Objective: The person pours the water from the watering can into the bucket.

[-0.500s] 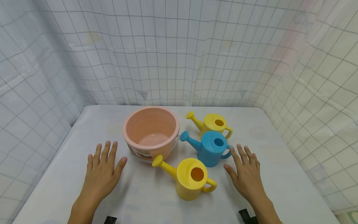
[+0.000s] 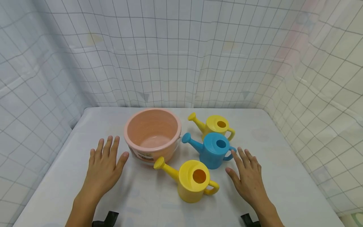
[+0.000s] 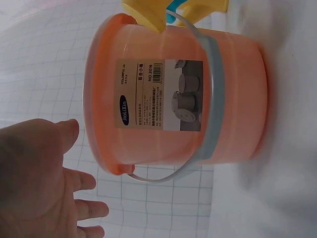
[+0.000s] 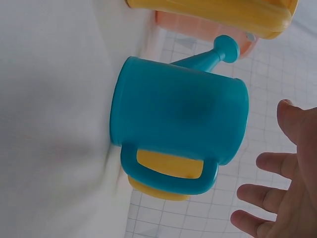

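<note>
My left hand (image 2: 103, 171) hovers with straight, spread fingers to the left of a pink bucket (image 2: 141, 147), holding nothing. The left wrist view shows the bucket's paper label (image 3: 158, 94) and its pale grey handle (image 3: 214, 99) hanging down the side. My right hand (image 2: 249, 179), also empty, is held close to the handle of a blue watering can (image 2: 211, 154); the right wrist view shows a gap between them. A yellow watering can (image 2: 188, 189) stands between the hands, nearer to me. Behind the blue one is another yellow watering can (image 2: 216, 124), partly hidden.
Everything stands on a table with a white cover (image 2: 158, 211). Grid-patterned white curtains (image 2: 181, 63) enclose it at the back and both sides. Black straps or mounts (image 2: 110, 217) show by the wrists at the lower edge.
My left hand has moved slightly forward, away from me. The right hand has shifted a little to the left. The bucket and the watering cans stand as before.
</note>
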The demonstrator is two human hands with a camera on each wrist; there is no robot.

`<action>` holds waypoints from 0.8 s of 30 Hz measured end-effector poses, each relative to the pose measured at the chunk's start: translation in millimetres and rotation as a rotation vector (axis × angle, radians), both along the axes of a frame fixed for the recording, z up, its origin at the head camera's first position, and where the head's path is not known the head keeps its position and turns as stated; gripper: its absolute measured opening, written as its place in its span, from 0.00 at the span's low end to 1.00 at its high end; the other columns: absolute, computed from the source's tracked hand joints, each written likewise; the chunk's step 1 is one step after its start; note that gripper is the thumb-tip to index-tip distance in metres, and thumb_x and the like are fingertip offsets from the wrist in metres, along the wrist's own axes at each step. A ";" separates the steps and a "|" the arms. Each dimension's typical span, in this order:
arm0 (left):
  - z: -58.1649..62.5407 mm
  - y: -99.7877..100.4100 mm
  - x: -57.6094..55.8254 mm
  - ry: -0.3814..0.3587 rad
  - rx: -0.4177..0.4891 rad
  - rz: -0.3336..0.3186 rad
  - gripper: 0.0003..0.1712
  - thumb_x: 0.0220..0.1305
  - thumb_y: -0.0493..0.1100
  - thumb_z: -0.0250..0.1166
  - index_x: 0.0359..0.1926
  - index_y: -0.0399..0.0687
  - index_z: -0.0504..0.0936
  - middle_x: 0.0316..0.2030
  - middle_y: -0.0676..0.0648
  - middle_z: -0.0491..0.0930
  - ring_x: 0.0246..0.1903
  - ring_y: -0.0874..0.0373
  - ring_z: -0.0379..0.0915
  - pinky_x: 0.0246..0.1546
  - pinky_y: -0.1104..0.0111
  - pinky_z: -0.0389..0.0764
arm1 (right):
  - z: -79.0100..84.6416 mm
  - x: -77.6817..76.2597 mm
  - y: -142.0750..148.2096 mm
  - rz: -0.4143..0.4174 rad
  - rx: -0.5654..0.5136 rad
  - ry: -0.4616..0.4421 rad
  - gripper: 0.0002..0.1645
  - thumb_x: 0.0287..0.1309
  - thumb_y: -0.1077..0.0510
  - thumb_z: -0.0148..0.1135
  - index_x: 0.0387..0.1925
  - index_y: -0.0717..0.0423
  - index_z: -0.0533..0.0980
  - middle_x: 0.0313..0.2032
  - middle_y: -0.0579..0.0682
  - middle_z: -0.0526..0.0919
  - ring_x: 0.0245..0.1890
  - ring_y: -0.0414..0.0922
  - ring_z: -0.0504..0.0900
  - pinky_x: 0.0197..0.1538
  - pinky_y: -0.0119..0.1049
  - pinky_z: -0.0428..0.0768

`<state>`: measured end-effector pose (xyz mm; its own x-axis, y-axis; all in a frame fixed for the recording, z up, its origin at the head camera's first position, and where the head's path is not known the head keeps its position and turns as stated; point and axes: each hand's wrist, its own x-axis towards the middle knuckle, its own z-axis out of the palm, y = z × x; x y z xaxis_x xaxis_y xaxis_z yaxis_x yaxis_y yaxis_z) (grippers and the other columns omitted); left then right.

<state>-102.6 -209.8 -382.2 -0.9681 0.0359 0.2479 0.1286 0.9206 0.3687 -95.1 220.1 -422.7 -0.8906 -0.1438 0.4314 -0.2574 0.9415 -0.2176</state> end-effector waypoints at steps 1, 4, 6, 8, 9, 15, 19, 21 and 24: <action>0.9 -0.2 -1.0 0.003 0.004 -0.002 0.39 0.73 0.61 0.38 0.75 0.45 0.42 0.72 0.31 0.44 0.73 0.37 0.25 0.67 0.38 0.28 | -0.2 0.3 -0.2 0.003 -0.006 0.000 0.41 0.58 0.44 0.61 0.70 0.50 0.60 0.69 0.60 0.62 0.70 0.61 0.54 0.65 0.63 0.55; 3.9 -0.5 -3.6 0.005 0.012 -0.006 0.39 0.73 0.61 0.38 0.75 0.45 0.42 0.72 0.31 0.44 0.73 0.37 0.25 0.67 0.38 0.29 | -1.0 1.0 -0.9 0.016 -0.032 -0.003 0.41 0.57 0.44 0.62 0.69 0.50 0.60 0.69 0.60 0.62 0.70 0.60 0.55 0.65 0.63 0.56; 5.2 -0.5 -5.8 0.004 0.016 -0.011 0.39 0.73 0.61 0.38 0.75 0.45 0.42 0.73 0.32 0.44 0.73 0.37 0.25 0.67 0.38 0.29 | -1.8 1.5 -1.5 0.032 -0.056 -0.004 0.41 0.57 0.45 0.62 0.69 0.50 0.60 0.69 0.60 0.62 0.69 0.60 0.55 0.64 0.64 0.56; 6.5 -0.1 -8.2 0.008 0.020 -0.016 0.39 0.73 0.61 0.38 0.75 0.45 0.42 0.73 0.32 0.44 0.73 0.37 0.25 0.67 0.37 0.29 | -2.6 1.7 -2.2 0.050 -0.082 -0.002 0.41 0.56 0.47 0.63 0.69 0.52 0.61 0.68 0.59 0.63 0.69 0.60 0.56 0.64 0.64 0.57; 7.2 0.1 -9.4 0.011 0.023 -0.018 0.39 0.73 0.61 0.38 0.75 0.45 0.42 0.73 0.32 0.44 0.74 0.37 0.25 0.67 0.37 0.29 | -2.9 1.9 -2.6 0.058 -0.096 -0.002 0.41 0.56 0.48 0.64 0.69 0.52 0.61 0.68 0.59 0.63 0.68 0.60 0.57 0.63 0.64 0.57; 11.5 1.8 -16.4 0.026 0.036 -0.030 0.39 0.73 0.61 0.39 0.75 0.45 0.42 0.73 0.32 0.44 0.73 0.37 0.26 0.67 0.37 0.31 | -3.0 4.1 -5.6 0.083 -0.175 -0.027 0.39 0.56 0.51 0.64 0.68 0.54 0.62 0.67 0.58 0.66 0.67 0.60 0.60 0.61 0.63 0.60; 14.4 2.5 -21.1 0.021 0.037 -0.033 0.39 0.73 0.61 0.38 0.75 0.46 0.42 0.73 0.32 0.44 0.73 0.37 0.27 0.67 0.36 0.32 | -3.0 6.7 -7.2 0.088 -0.206 -0.052 0.37 0.59 0.49 0.61 0.68 0.52 0.62 0.67 0.57 0.66 0.67 0.59 0.61 0.61 0.64 0.61; 15.7 2.7 -23.3 0.016 0.037 -0.035 0.39 0.73 0.62 0.38 0.75 0.46 0.42 0.73 0.32 0.44 0.73 0.37 0.27 0.67 0.36 0.32 | -3.4 7.9 -7.8 0.095 -0.217 -0.054 0.37 0.60 0.49 0.61 0.68 0.52 0.61 0.68 0.56 0.65 0.67 0.59 0.61 0.60 0.64 0.62; 17.0 3.0 -26.3 0.007 0.034 -0.038 0.40 0.72 0.62 0.38 0.75 0.46 0.42 0.73 0.32 0.43 0.73 0.36 0.27 0.66 0.35 0.32 | -4.1 9.6 -8.5 0.115 -0.238 -0.050 0.37 0.60 0.52 0.61 0.69 0.51 0.61 0.67 0.55 0.66 0.66 0.58 0.63 0.59 0.64 0.64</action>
